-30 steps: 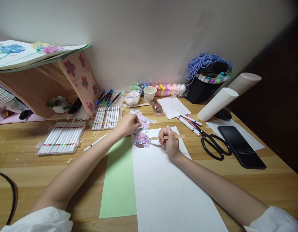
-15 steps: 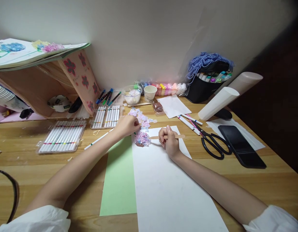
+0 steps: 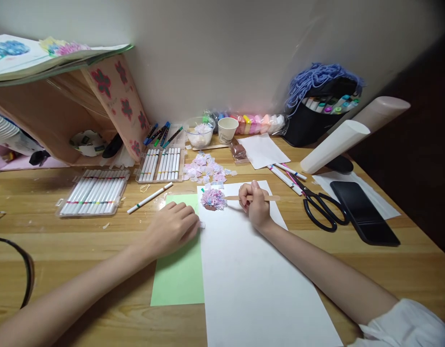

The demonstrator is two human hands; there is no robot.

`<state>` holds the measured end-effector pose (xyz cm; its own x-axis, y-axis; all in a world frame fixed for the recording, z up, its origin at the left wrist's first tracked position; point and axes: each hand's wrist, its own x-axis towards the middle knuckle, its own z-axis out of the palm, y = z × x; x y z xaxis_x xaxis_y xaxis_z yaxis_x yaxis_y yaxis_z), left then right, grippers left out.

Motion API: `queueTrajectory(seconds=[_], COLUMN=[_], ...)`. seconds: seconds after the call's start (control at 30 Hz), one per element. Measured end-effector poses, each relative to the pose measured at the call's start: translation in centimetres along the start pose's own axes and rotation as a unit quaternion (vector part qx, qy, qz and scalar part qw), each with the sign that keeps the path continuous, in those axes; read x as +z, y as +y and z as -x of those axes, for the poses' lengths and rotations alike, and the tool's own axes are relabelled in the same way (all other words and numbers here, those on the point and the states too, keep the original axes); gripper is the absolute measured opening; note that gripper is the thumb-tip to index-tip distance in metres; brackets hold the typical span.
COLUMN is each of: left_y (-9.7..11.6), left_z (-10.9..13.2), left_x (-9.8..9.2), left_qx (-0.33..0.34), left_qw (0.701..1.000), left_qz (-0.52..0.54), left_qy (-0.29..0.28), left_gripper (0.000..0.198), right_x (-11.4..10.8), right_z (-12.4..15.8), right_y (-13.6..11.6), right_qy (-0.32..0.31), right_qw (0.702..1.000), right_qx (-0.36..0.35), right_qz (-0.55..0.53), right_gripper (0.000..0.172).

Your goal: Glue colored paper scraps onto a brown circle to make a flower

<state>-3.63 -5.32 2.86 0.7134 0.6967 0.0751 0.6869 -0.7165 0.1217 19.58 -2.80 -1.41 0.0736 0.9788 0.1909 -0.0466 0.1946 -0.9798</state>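
Observation:
My right hand (image 3: 256,205) is closed round a wooden craft stick (image 3: 273,198) above the white paper (image 3: 240,260). The stick's left end meets a clump of pink, purple and blue paper bits (image 3: 213,197) with a brown patch at its lower edge. Over the green paper (image 3: 177,284), my left hand (image 3: 175,226) is closed, knuckles up. A small pale paper piece (image 3: 202,224) sticks out at its fingertips; the grip itself is hidden under the hand. Behind the clump lies a loose pile of pale pink and lilac paper scraps (image 3: 208,167).
Marker cases (image 3: 94,193) and a loose marker (image 3: 150,198) lie left. Behind stand a clear bowl (image 3: 199,137) and a paper cup (image 3: 228,129). Black-handled scissors (image 3: 323,212), a phone (image 3: 365,212) and a black pen holder (image 3: 305,125) are on the right.
My left hand has come back from the scraps and clump toward me, onto the green paper, with a small paper piece at its fingertips. My right hand still holds the stick. The view has shifted slightly.

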Motion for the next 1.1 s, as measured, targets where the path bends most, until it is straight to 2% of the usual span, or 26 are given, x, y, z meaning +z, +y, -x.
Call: queueTrajectory(seconds=[0.1, 0.17, 0.4, 0.5, 0.6, 0.7, 0.8, 0.9, 1.0, 1.1], left_y=[-0.1, 0.0, 0.7, 0.7, 0.4, 0.5, 1.3, 2.5, 3.3, 3.3], left_z=[0.0, -0.2, 0.0, -0.1, -0.8, -1.4, -1.1, -0.2, 0.4, 0.1], left_x=[0.4, 0.4, 0.6, 0.7, 0.8, 1.2, 1.6, 1.3, 0.7, 0.5], left_qx=[-0.095, -0.13, -0.164, -0.178, -0.156, -0.077, 0.009, 0.041, -0.006, -0.122], left_qw=[0.992, 0.984, 0.964, 0.954, 0.972, 0.994, 0.996, 0.997, 0.999, 0.986], left_qz=[0.079, 0.122, 0.206, 0.237, 0.176, 0.019, -0.065, -0.049, 0.035, 0.113], left_qy=[0.007, -0.004, -0.044, -0.04, 0.026, 0.078, 0.056, 0.035, 0.009, -0.001], left_gripper=[0.021, 0.017, 0.014, 0.015, 0.017, 0.022, 0.024, 0.022, 0.024, 0.019], right_x=[0.0, 0.1, 0.0, 0.0, 0.0, -0.1, -0.1, -0.2, -0.3, -0.3], right_z=[0.1, 0.2, 0.3, 0.5, 0.9, 1.2, 1.4, 1.5, 1.4, 1.4], right_y=[0.0, 0.0, 0.1, 0.1, 0.1, -0.1, -0.2, -0.3, -0.2, -0.1], right_qy=[0.0, -0.001, -0.01, -0.022, -0.045, -0.067, -0.083, -0.094, -0.099, -0.097], right_qw=[1.0, 1.0, 1.0, 0.999, 0.997, 0.989, 0.982, 0.977, 0.975, 0.975], right_qx=[-0.007, -0.007, -0.01, -0.018, -0.051, -0.103, -0.132, -0.152, -0.164, -0.163], right_qz=[0.004, 0.007, 0.016, 0.025, 0.048, 0.078, 0.103, 0.115, 0.116, 0.119], right_gripper=[0.063, 0.063, 0.063, 0.062, 0.06, 0.059, 0.058, 0.057, 0.057, 0.057])
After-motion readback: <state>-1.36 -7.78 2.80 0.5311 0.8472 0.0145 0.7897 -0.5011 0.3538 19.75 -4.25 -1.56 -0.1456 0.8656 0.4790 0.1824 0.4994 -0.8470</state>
